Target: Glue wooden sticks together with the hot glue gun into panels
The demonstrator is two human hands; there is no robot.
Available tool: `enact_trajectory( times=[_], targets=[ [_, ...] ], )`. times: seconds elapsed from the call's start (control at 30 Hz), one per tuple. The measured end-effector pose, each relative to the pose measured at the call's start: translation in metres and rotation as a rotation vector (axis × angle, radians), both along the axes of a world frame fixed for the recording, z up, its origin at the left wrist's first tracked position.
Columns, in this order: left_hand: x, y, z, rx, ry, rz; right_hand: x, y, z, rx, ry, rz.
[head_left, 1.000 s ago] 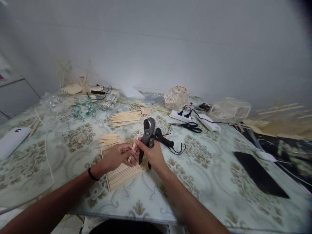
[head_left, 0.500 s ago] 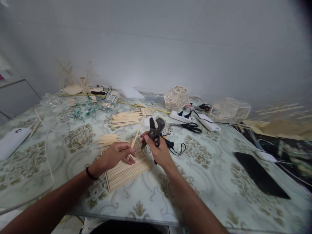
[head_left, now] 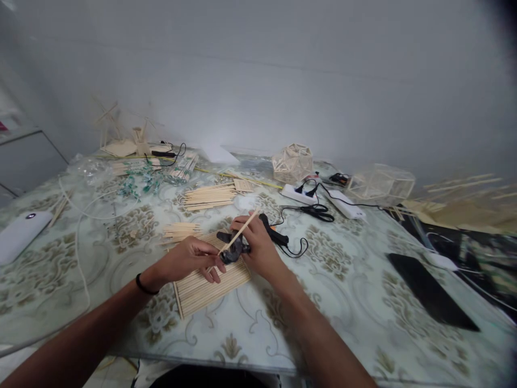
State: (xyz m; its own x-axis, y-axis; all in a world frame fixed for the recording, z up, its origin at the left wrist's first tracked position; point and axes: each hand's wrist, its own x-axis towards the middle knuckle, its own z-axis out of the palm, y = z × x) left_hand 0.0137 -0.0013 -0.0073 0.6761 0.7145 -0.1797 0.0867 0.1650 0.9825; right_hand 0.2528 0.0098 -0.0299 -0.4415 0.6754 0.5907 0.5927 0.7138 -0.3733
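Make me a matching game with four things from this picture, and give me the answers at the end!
Things:
1. Dark cutting tool
2. Wristband
3. White power strip
4. Panel of sticks

Where or how:
A. Has black plugs in it
B. Lies flat on the table, partly under the hands
C. Held in the right hand
D. Goes around the left wrist

Right pairs: 1-C, 2-D, 3-A, 4-B
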Motion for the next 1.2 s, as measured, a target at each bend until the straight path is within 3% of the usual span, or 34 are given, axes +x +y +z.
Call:
enact_trajectory(
  times=[0.23, 0.53, 0.7, 0.87, 0.97, 1.03, 1.2],
  targets=[
    [-0.001, -0.001, 0.003, -0.047, -0.021, -0.073, -0.003, -0.003, 0.0, 0.043, 0.033, -0.012],
    [-0.007, 0.003, -0.001, -0.059, -0.054, -0.13, -0.003, -0.009, 0.007, -0.083, -0.053, -0.137],
    [-0.007, 0.012, -0.005, 0.21, 0.09, 0.067, -0.001, -0.007, 0.006, -0.21, 0.012, -0.228],
    [-0.01, 0.024, -0.017, 0.696, 0.574, 0.275, -0.003, -0.006, 0.005, -0.282, -0.006, -0.212],
    [-0.013, 0.03, -0.019, 0.825, 0.592, 0.332, -0.007, -0.007, 0.004, -0.308, -0.03, -0.192],
    [-0.016, 0.031, -0.015, 0.754, 0.419, 0.341, -0.009, -0.008, 0.004, -0.319, -0.059, -0.188],
    [-0.019, 0.019, -0.002, 0.208, -0.231, 0.09, -0.017, -0.012, 0.004, -0.331, -0.125, -0.164]
  ],
)
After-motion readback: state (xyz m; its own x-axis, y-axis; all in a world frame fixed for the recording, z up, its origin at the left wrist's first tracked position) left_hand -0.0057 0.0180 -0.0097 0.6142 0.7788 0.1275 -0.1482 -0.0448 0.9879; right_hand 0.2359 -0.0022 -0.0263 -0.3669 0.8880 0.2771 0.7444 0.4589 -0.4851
